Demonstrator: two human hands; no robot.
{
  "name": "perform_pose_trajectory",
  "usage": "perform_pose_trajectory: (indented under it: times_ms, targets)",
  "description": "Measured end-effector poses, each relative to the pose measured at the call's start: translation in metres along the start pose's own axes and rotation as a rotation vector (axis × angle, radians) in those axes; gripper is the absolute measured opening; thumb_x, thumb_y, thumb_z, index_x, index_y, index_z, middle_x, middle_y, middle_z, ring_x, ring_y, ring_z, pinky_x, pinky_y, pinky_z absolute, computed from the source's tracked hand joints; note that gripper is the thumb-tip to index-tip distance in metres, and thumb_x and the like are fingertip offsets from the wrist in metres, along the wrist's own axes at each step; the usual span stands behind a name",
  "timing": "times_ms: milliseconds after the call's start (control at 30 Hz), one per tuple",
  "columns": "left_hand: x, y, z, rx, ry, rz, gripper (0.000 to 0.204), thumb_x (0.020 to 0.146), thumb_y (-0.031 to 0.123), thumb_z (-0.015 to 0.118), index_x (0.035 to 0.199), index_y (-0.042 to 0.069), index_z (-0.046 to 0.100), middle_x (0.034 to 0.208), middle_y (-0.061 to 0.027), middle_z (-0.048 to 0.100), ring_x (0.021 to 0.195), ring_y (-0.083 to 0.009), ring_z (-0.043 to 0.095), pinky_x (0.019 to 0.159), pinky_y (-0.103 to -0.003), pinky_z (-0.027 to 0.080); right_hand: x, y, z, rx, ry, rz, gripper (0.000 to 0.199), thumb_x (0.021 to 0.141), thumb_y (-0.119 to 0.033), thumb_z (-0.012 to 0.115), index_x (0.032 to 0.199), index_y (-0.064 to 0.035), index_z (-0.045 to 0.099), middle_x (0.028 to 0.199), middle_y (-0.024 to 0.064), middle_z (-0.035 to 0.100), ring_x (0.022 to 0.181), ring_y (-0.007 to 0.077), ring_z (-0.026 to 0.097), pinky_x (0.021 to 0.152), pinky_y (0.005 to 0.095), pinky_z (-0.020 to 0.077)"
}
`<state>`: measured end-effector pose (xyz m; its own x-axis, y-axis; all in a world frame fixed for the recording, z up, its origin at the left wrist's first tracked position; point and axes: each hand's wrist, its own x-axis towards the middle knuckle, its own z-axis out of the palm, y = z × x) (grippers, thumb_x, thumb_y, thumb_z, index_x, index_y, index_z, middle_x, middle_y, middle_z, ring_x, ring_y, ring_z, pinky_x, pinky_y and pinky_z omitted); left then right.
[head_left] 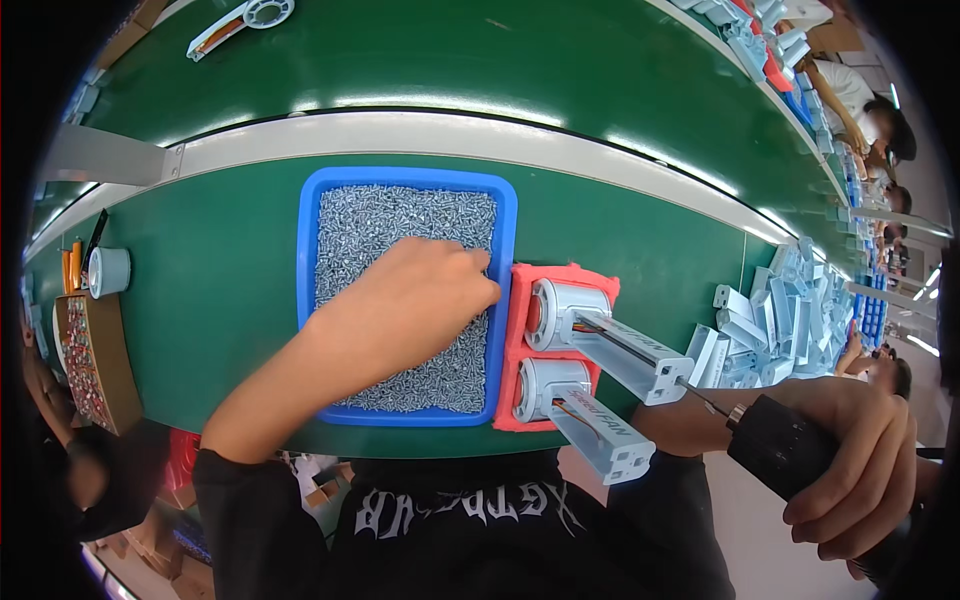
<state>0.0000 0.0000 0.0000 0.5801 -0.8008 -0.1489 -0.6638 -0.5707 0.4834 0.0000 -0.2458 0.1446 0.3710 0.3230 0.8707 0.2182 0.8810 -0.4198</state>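
Observation:
My left hand (425,290) is over a blue tray (308,250) filled with small silver screws (400,212). Its fingers are curled together near the tray's right side; whatever they may hold is hidden. My right hand (860,475) grips a black electric screwdriver (782,445), its bit pointing left at the end of the upper pale-blue fan housing (635,362). The tip appears to meet that end. A second, similar housing (605,440) lies just nearer to me. Both have round heads seated in a pinkish-red holder (515,345) beside the tray, with coloured wires showing inside.
Many loose pale-blue housing parts (770,320) are heaped at the right. At left stand a cardboard box (108,360) of small parts and a white roll (109,272). A pale metal rail (400,132) runs behind the tray. Other people sit along the line at far right.

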Motion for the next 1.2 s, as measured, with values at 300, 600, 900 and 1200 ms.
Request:
perform_pose_trajectory:
  times_ms: [300,600,900,1200]
  targets:
    - [0.006,-0.002,-0.013,-0.086,0.099,0.129,0.009,0.076,0.010,0.067,0.080,0.005,0.061,0.076,-0.0071,0.059,0.076,-0.0258,0.061,0.065,-0.039,0.050,-0.002,0.001,-0.007,0.019,0.004,0.029,0.031,0.080,-0.005,0.069,0.053,-0.0057,0.055,0.057,0.0094,0.061,0.040,0.0187,0.059,0.034,0.0277,0.0526]
    - [0.022,0.014,0.005,-0.328,0.492,0.245,0.013,0.072,0.001,0.068,0.084,0.006,0.064,0.076,-0.0053,0.063,0.062,-0.0212,0.062,0.055,-0.032,0.051,-0.008,0.004,-0.014,0.082,-0.004,-0.140,0.027,0.080,-0.002,0.066,0.056,-0.0040,0.054,0.057,0.0115,0.061,0.040,0.0195,0.059,0.035,0.0279,0.0536]
    - [0.027,0.036,0.017,-1.048,0.586,0.020,0.013,0.078,-0.004,0.067,0.090,0.003,0.068,0.086,-0.0071,0.069,0.074,-0.0155,0.065,0.063,-0.026,0.051,-0.005,-0.035,-0.013,0.108,0.054,-0.236,0.024,0.084,-0.004,0.060,0.061,-0.0007,0.056,0.058,0.0148,0.061,0.041,0.0226,0.060,0.036,0.0303,0.0548]
    - [0.023,0.032,0.020,-1.014,0.552,0.102,0.014,0.080,-0.004,0.068,0.092,0.002,0.071,0.086,-0.0077,0.067,0.078,-0.0154,0.064,0.067,-0.026,0.051,-0.010,-0.040,-0.017,0.044,0.150,-0.283,0.022,0.086,-0.006,0.058,0.065,-0.0017,0.057,0.059,0.0136,0.062,0.042,0.0235,0.061,0.036,0.0312,0.0550]
